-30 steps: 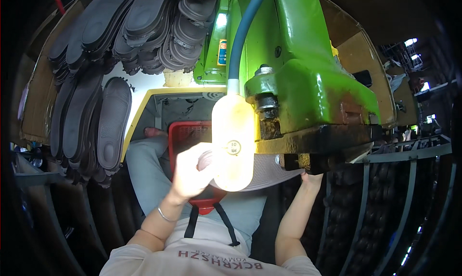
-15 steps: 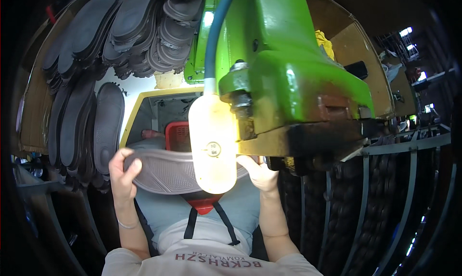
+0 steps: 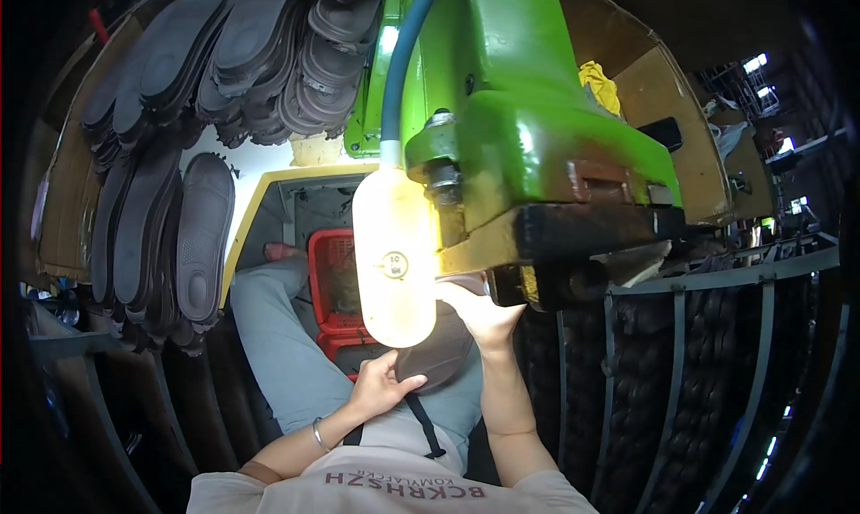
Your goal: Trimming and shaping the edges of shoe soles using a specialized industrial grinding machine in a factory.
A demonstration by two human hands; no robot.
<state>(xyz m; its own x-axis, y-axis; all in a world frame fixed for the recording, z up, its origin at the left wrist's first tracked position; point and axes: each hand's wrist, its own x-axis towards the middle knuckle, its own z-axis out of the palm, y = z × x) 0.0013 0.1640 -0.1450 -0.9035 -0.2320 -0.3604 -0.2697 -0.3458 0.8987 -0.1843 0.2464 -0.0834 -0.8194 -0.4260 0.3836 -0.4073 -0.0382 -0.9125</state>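
Note:
A dark brown shoe sole is in both my hands, tilted steeply above my lap. Its lower end is gripped by my left hand, the thumb lying on its face. My right hand is closed on the upper end, just below the head of a green machine. A glowing oval lamp hangs in front and hides the middle of the sole and some of my right fingers.
Stacks of brown soles fill the table's left side, with one sole lying at the edge of the yellow-framed opening. A red basket stands below. Cardboard boxes and a metal rack are on the right.
My left hand has moved right and down towards my body. The sole has swung from lying crosswise to pointing down towards me. My right hand still grips its other end.

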